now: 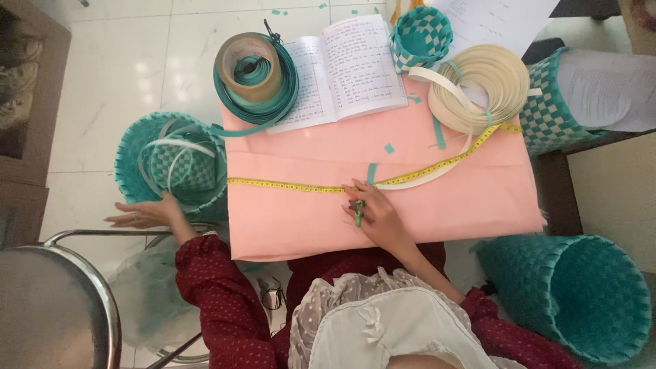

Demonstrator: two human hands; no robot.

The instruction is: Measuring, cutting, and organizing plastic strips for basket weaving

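My right hand [372,210] rests on the pink table cover [444,205], gripping small green-handled scissors [358,210] right below a yellow measuring tape [287,185] stretched across the table. A short teal strip [371,172] lies just above my fingers. A cream strap [437,171] runs beside the tape from a cream coil [478,85]. My left hand [145,214] reaches off the table's left side, fingers spread, at the lower rim of a teal woven basket [130,154] holding loose strips.
An open notebook [342,68] lies at the table's far edge beside a teal strap roll [256,75]. Small woven baskets [420,37] [547,113] stand at the back right. A large teal basket [581,294] lies on its side lower right. A metal stool [55,301] is lower left.
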